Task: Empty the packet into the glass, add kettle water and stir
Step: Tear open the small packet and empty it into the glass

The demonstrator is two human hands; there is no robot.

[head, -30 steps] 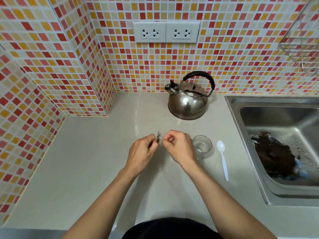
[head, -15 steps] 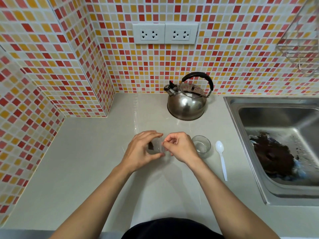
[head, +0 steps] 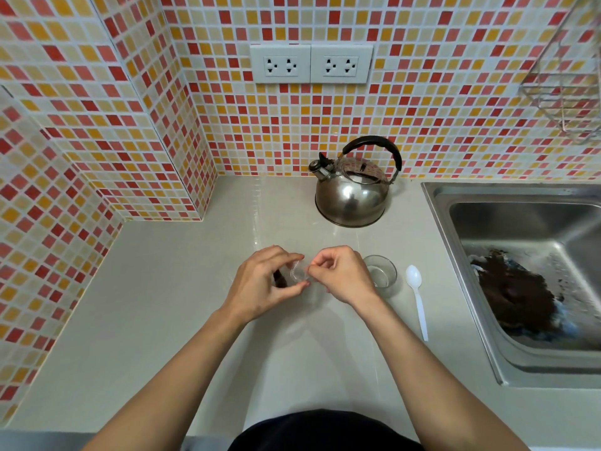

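Note:
A small clear plastic packet [head: 297, 273] with dark contents at its left end is held above the counter between both hands. My left hand [head: 263, 288] curls around it, thumb below and fingers above. My right hand [head: 341, 275] pinches the packet's right edge. Just right of my right hand stands a short clear glass [head: 382, 273], upright, partly hidden by that hand. A white plastic spoon [head: 418, 297] lies to the right of the glass. A steel kettle [head: 353, 193] with a black handle stands at the back by the wall.
A steel sink [head: 455, 255] with dark grounds in its basin fills the right side. Tiled walls close the back and the left, with a protruding corner at the left. A wire rack [head: 566, 89] hangs top right. The grey counter [head: 162, 304] spreads out to the left.
My left hand has turned and wrapped around the packet, which now lies flatter between the hands. My right hand keeps pinching its right edge. Both hands have stayed in about the same spot.

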